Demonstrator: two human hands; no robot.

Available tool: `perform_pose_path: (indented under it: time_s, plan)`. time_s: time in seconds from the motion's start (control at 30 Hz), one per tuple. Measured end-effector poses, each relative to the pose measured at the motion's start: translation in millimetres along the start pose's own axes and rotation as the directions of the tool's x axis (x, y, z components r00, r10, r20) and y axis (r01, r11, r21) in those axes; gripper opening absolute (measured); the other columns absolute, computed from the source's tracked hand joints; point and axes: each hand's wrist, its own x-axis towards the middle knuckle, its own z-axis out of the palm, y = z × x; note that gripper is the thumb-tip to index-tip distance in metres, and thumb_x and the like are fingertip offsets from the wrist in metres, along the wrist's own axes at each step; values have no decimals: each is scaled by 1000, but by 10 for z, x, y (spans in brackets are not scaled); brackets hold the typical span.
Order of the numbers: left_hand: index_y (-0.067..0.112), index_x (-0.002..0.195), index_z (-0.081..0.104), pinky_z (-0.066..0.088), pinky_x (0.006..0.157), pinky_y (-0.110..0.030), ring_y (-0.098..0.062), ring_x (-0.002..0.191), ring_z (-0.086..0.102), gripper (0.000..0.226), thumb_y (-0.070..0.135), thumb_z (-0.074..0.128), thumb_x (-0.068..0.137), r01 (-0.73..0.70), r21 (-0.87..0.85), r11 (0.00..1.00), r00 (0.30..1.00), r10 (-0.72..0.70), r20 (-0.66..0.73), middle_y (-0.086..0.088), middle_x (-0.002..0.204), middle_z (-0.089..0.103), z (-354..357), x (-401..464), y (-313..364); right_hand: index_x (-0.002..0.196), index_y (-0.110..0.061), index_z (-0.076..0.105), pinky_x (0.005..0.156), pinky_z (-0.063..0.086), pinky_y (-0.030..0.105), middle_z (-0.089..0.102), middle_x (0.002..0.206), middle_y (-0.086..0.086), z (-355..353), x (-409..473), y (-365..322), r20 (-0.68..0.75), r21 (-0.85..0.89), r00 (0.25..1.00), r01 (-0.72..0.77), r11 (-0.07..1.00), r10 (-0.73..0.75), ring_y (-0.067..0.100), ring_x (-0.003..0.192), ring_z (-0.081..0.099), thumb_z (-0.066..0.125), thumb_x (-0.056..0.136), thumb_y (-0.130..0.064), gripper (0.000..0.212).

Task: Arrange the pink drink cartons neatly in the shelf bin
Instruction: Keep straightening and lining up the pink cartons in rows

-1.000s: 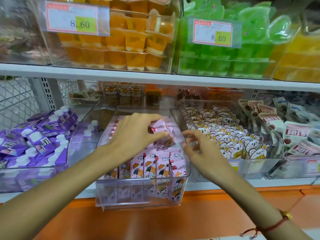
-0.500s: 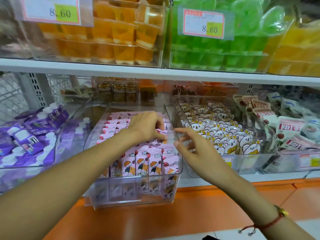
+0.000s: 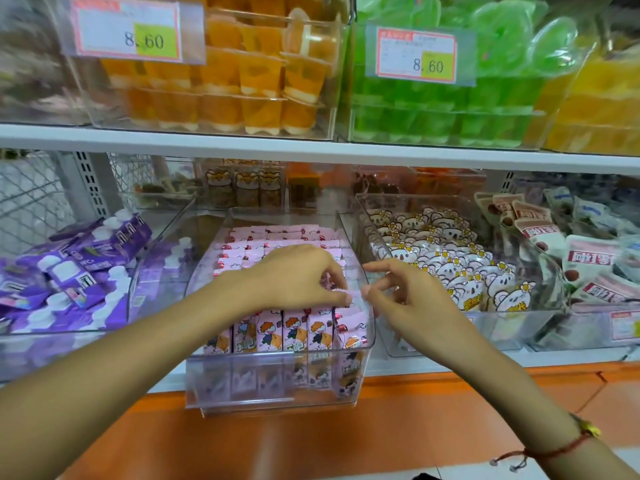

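The pink drink cartons stand in tight upright rows in the clear shelf bin, cartoon faces forward. Both hands work the bin's 3 o'clock side, likely seating a stray carton: the left hand curls its fingers round a pink top, while the right hand pinches its edge.

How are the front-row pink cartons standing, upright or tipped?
Mostly upright: the front cartons stand side by side; the rightmost carton leans.
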Motion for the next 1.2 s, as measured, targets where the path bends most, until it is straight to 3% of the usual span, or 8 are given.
perform_pose_path:
  time_s: [0.23,0.3,0.43,0.6,0.8,0.93,1.1,1.2]
  plan:
    - [29,94,63,49,79,-31,-13,99,61,7,30,56,94,71,-102,992,967,-93,-238,5,102,69,68,-82,164,116,-24,58,60,48,27,61,75,-13,24,-1,-30,-30,-40,999,11,999,-12,-3,56,56,61,90,-27,26]
    - [27,97,58,49,82,-29,-9,98,60,7,30,52,97,2,-252,968,918,-102,-384,6,105,68,3,-150,199,116,-23,59,64,50,28,60,77,-15,6,-2,-63,-64,-46,998,14,999,-17,-1,60,57,59,91,-27,26]
    - [24,100,60,51,84,-24,-2,93,61,8,28,55,96,-184,-491,852,778,-179,-602,14,98,64,-171,-274,261,118,-29,58,69,42,7,62,98,-14,-22,-15,-220,-199,83,972,146,986,-127,-3,87,56,59,88,-38,31]
    - [28,96,62,51,82,-20,-2,90,64,6,23,59,95,-390,-617,683,660,-260,-705,16,94,67,-242,-435,267,125,-30,55,91,46,21,64,113,-15,91,-13,-429,-62,233,970,245,941,-237,2,104,60,61,89,-35,37]
    - [30,109,61,52,90,-34,-1,108,58,22,16,56,94,-333,-694,638,705,-321,-633,17,112,64,6,-608,126,96,-16,63,76,55,18,75,89,-2,145,74,-504,-4,698,999,-24,716,38,11,85,72,69,84,-20,14]
    - [35,108,57,50,88,-30,-1,105,56,37,23,72,77,-213,-662,718,799,-262,-541,20,110,60,146,-638,93,106,-8,64,70,55,18,75,89,1,203,85,-559,0,739,997,-50,672,74,13,85,72,68,86,-17,22]
    - [41,107,56,50,72,-21,-1,94,59,38,37,78,76,-194,-597,778,758,-268,-595,24,103,61,190,-626,92,107,-10,64,72,56,22,75,94,3,259,84,-578,-7,727,998,-36,686,59,15,88,72,68,86,-20,24]
    - [39,114,54,51,82,-21,4,99,60,35,38,71,83,-204,-632,748,763,-283,-581,26,107,64,196,-626,70,111,-15,63,84,53,22,72,108,-1,184,130,-552,80,775,997,-61,628,-1,12,101,67,54,94,-19,20]
